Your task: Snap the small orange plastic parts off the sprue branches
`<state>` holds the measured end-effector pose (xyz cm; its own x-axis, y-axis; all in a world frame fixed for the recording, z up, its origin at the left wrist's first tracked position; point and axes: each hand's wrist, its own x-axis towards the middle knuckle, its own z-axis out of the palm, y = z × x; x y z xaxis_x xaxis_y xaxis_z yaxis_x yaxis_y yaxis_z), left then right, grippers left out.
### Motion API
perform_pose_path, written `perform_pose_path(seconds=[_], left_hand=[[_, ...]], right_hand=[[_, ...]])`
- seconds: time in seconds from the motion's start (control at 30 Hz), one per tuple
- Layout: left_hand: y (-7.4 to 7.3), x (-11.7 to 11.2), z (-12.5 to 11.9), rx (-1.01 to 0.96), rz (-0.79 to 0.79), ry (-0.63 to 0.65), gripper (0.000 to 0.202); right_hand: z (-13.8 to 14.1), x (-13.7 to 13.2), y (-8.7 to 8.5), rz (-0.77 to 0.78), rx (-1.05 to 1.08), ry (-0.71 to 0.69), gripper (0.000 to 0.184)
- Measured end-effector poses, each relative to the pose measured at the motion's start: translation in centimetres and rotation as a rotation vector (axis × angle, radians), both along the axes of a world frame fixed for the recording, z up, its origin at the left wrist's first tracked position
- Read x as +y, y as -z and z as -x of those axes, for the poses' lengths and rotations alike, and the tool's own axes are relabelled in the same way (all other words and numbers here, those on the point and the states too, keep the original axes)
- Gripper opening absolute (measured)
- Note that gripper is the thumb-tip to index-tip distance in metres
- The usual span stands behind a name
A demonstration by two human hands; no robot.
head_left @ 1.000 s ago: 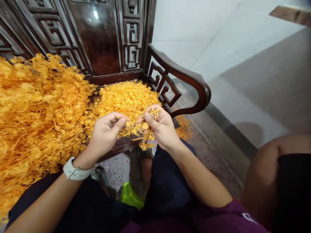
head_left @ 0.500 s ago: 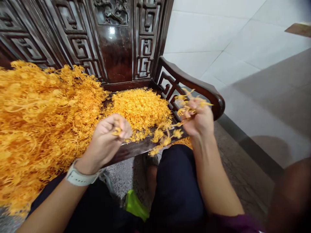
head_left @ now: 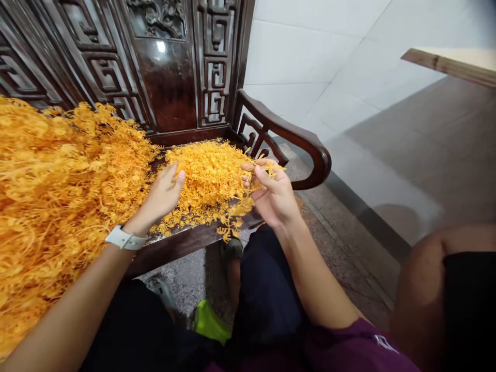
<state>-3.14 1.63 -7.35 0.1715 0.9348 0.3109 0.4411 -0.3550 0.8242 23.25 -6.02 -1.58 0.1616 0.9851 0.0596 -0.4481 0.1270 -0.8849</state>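
My left hand reaches forward with fingers stretched out, resting at the left edge of a small heap of loose orange plastic pieces on a dark wooden bench seat. It holds nothing and wears a white watch on the wrist. My right hand is curled round an orange plastic sprig that trails down over the seat's front edge. A much larger pile of orange plastic sprigs fills the seat to the left.
The bench has a carved dark backrest and a curved armrest just beyond my right hand. Another person's knee is at the lower right. A green shoe shows on the speckled floor between my legs.
My left hand has opened and moved forward onto the small heap. My right hand came back down from near the armrest with the sprig still in it.
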Motion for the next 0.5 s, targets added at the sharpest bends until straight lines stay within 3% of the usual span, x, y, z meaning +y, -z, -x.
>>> perform_pose_path(seconds=[0.1,0.2,0.27,0.37,0.5], left_hand=[[-2.4,-2.4,-2.3,-0.001,0.059,0.113,0.068],[-4.4,-4.8,-4.8,-0.198,0.210,0.338,0.058],[-5.0,-5.6,-6.0,-0.323,0.272,0.443,0.048],[-5.3,-6.0,-6.4,-0.409,0.246,0.447,0.033],[-6.2,-6.4,-5.9,-0.281,0.156,0.378,0.039]], right_hand=[[0.1,-0.1,0.1,0.014,0.043,-0.043,0.042],[0.5,-0.5,0.2,0.027,0.095,-0.132,0.043],[0.8,-0.8,0.2,0.015,0.118,-0.179,0.041],[1.1,-1.0,0.1,0.003,0.125,-0.186,0.035],[1.1,-0.7,-0.1,-0.022,0.103,-0.179,0.029]])
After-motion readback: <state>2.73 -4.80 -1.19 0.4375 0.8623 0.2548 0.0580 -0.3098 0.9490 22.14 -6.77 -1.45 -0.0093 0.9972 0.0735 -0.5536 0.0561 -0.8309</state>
